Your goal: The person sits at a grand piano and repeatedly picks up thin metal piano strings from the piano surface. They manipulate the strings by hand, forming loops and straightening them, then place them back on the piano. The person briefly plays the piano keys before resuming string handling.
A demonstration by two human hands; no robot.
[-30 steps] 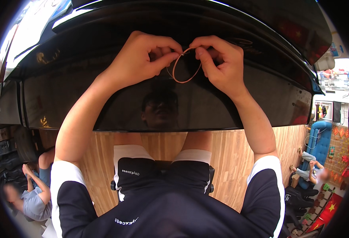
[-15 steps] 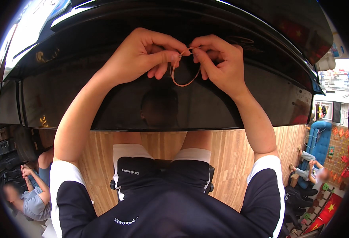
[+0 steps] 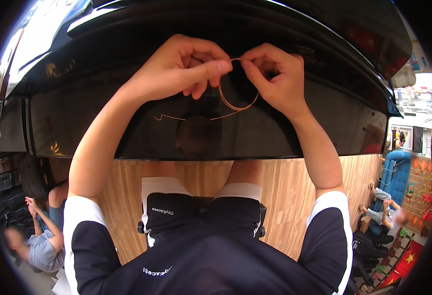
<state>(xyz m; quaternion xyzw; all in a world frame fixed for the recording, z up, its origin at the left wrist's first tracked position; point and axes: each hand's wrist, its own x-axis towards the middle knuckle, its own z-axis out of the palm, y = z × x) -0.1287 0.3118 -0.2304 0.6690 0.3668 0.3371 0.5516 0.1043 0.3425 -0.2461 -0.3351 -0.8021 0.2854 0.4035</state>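
Observation:
Between my hands is a loosely coiled, thin copper-coloured wire (image 3: 233, 107), like an instrument string, held up over a glossy black panel (image 3: 255, 142). My left hand (image 3: 184, 69) pinches the coil's upper left side between thumb and forefinger, its other fingers curled. My right hand (image 3: 277, 76) pinches the coil's top right a short way off, also with thumb and forefinger. One loose end of the wire runs out leftward below my left hand and finishes in a small bent hook (image 3: 158, 117). My fingertips hide the pinched parts.
The black panel belongs to a large glossy piece that looks like a piano, its raised part (image 3: 201, 24) rising behind my hands. Below are my legs and a wooden floor (image 3: 285, 206). One person (image 3: 44, 246) sits at far left, another (image 3: 385, 211) near a blue sofa (image 3: 395, 169) at right.
One end of the wire has come loose from the coil and now sticks out to the left. The loop hangs slightly farther right and looks wider. Both hands keep pinching it.

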